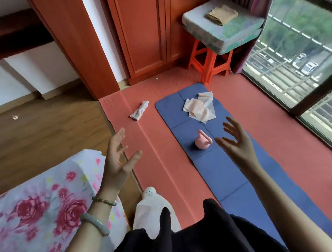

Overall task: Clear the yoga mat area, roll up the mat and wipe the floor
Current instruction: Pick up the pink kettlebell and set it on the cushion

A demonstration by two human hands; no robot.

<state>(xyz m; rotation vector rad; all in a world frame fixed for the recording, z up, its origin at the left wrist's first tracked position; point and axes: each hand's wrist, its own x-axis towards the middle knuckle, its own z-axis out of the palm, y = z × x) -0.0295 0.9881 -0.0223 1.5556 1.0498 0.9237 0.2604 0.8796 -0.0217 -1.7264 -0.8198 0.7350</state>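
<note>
A blue yoga mat (217, 165) lies flat on the red floor (169, 166), running from near my feet toward the far wall. On its middle stands a small pink kettlebell (202, 141). A pale crumpled cloth (200, 107) lies on the mat's far end. A twisted white rag (139, 110) lies on the red floor left of the mat. My left hand (118, 162) hovers open above the floor's left edge, fingers spread. Just right of the kettlebell, my right hand (236, 143) hangs open over the mat without touching anything.
An orange plastic stool (208, 63) carrying a cushion (224, 28) and a folded tan cloth (221, 14) stands past the mat. A floral-covered bed (36, 213) is at my left, a big window (307, 47) at right, an orange wardrobe (143, 29) behind. White slippers (151, 208) are on my feet.
</note>
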